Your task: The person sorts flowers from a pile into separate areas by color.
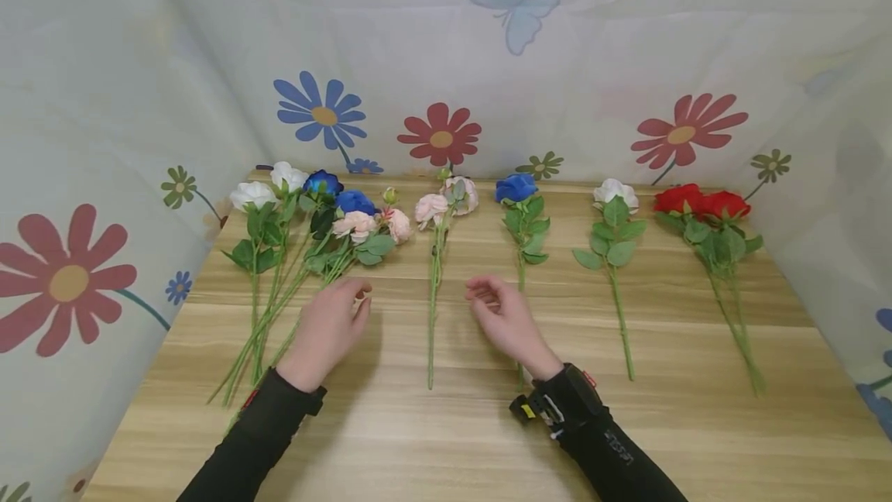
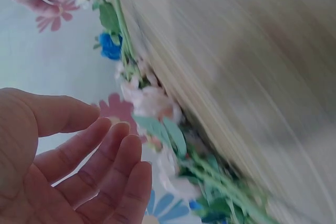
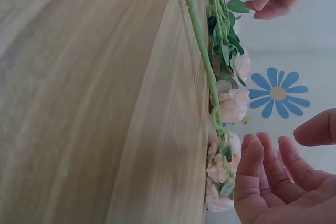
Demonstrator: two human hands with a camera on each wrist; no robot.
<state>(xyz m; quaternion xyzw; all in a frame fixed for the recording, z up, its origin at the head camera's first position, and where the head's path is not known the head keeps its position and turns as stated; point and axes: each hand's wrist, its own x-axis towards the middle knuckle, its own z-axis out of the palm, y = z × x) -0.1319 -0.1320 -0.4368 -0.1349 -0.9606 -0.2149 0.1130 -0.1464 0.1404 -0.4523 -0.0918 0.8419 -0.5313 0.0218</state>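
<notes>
And here hover left hand (image 1: 331, 328) and right hand (image 1: 505, 316), both relaxed, holding nothing; the middle pink flowers (image 1: 432, 209) lie between, lengthwise away, right hand nearer.

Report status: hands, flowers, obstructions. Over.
Left hand, right hand: both empty. Pink flowers lying on table, stems between the hands. Lone blue rose partly hidden by right hand in head view. Nothing seen blocking either hand.

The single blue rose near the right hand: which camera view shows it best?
The head view, because there the blue rose shows blossom, leaves and stem, partly hidden by the right hand. The left wrist view shows a small, blurred blossom and some leaves; in the right wrist view, I cannot make it out.
</notes>
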